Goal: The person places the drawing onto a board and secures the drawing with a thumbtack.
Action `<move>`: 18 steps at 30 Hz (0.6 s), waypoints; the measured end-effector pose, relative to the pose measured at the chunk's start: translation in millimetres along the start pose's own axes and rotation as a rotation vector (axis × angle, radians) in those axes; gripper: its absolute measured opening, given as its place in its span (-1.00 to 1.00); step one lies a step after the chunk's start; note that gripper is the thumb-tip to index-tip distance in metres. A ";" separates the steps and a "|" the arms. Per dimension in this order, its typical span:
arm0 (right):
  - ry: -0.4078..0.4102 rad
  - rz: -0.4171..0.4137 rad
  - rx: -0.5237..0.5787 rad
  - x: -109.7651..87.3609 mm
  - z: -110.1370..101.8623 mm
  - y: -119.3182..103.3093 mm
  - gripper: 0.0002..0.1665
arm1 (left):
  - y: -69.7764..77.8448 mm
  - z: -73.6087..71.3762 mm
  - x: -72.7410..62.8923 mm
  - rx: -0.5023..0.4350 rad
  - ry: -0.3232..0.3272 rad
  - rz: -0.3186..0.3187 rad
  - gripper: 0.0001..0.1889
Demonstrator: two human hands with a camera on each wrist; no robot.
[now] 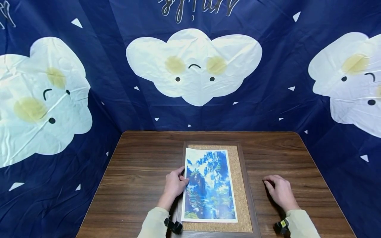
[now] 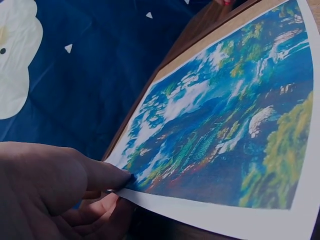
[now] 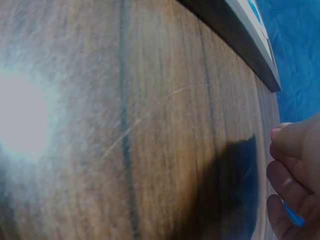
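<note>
Landscape print (image 1: 209, 185) is lying on the corkboard (image 1: 240, 193), and I'm gripping its left edge with my left hand (image 1: 175, 182), thumb on top, fingers tucked underneath. Right hand (image 1: 279, 191) is hovering over the bench (image 1: 137, 165), right of the board, fingers curled; I seem to be pinching a small red object (image 3: 275, 133) at the tips, too small to name.

Progress: sheet is on the board, picture side up, so the rough laying looks done. Alignment is looking unfinished, I'd judge: the print is sitting too far left, its edge overlapping the inside of the wooden frame (image 1: 247, 188), with a wide cork strip showing on the right, narrower ones at top and bottom. Left wrist view is showing the gripped edge lifting a bit.

Left to do, as I'm reading it: squaring the sheet within the frame, flattening that edge and letting go. I'm seeing no fastener along the right side; can't tell under my thumb.
</note>
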State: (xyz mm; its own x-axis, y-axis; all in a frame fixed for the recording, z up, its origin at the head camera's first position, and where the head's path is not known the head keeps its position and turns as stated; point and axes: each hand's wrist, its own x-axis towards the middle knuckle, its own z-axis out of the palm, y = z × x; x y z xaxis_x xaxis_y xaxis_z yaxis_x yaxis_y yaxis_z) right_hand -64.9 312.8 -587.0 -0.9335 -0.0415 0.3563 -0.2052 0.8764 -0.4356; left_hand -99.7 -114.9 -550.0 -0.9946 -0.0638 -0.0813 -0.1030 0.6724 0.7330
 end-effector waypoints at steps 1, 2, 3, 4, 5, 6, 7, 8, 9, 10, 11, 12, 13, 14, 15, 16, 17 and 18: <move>0.002 0.000 -0.001 0.8 0.1 -0.3 -0.89 | 1.2 0.9 0.0 0.001 0.000 -0.003 -0.38; 0.003 0.001 0.000 1.7 0.2 -0.6 -0.89 | 2.1 2.0 0.0 0.003 0.001 0.001 -0.38; 0.006 0.003 0.002 2.5 0.4 -1.0 -0.89 | 2.7 3.3 0.1 0.007 0.003 0.011 -0.38; 0.009 0.004 0.003 3.2 0.8 -1.5 -0.89 | 3.8 4.4 0.0 0.009 0.003 0.017 -0.37; 0.010 0.003 0.005 3.8 1.1 -2.3 -0.89 | 4.7 5.7 0.1 0.011 0.001 0.019 -0.36; 0.012 0.003 0.007 4.4 1.5 -3.0 -0.88 | 5.4 7.3 0.2 0.012 0.000 0.023 -0.36; 0.014 0.002 0.012 4.9 2.0 -3.6 -0.88 | 6.0 8.9 0.2 0.011 -0.001 0.026 -0.35; 0.015 0.001 0.017 5.5 2.4 -4.5 -0.87 | 6.4 10.4 0.3 0.015 0.000 0.036 -0.34; 0.018 -0.003 0.021 6.0 2.7 -5.5 -0.87 | 7.0 11.9 0.4 0.013 -0.004 0.030 -0.33; 0.020 -0.010 0.024 6.4 2.9 -6.6 -0.87 | 7.6 13.4 0.5 0.013 -0.007 0.025 -0.32; 0.023 -0.018 0.027 6.7 3.1 -7.4 -0.86 | 8.0 14.7 0.4 0.015 -0.007 0.026 -0.32; 0.028 -0.024 0.028 7.2 3.3 -8.2 -0.86 | 8.2 16.0 0.4 0.014 -0.010 0.021 -0.31; 0.032 -0.028 0.030 7.6 3.6 -9.0 -0.86 | 8.5 17.1 0.5 0.017 -0.011 0.022 -0.31; 0.037 -0.034 0.028 8.2 3.9 -9.7 -0.86 | 8.9 17.9 0.5 0.020 -0.013 0.020 -0.30; 0.042 -0.038 0.028 8.6 4.3 -10.2 -0.86 | 9.6 18.8 0.6 0.020 -0.017 0.013 -0.30; 0.045 -0.041 0.028 9.0 4.7 -10.8 -0.85 | 10.0 19.4 0.6 0.023 -0.017 0.016 -0.30; 0.048 -0.041 0.029 9.6 5.3 -11.2 -0.85 | 10.4 19.9 0.6 0.025 -0.015 0.019 -0.30; 0.048 -0.040 0.030 10.4 6.0 -11.8 -0.85 | 11.0 20.3 0.8 0.026 -0.016 0.019 -0.30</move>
State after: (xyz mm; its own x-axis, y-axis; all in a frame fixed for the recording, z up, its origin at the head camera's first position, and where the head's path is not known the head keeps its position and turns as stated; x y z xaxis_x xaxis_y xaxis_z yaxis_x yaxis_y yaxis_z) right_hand -73.9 299.1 -583.1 -0.9092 -0.0525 0.4129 -0.2516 0.8595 -0.4448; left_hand -101.5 -92.6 -555.7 -0.9961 -0.0394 -0.0789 -0.0841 0.6923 0.7167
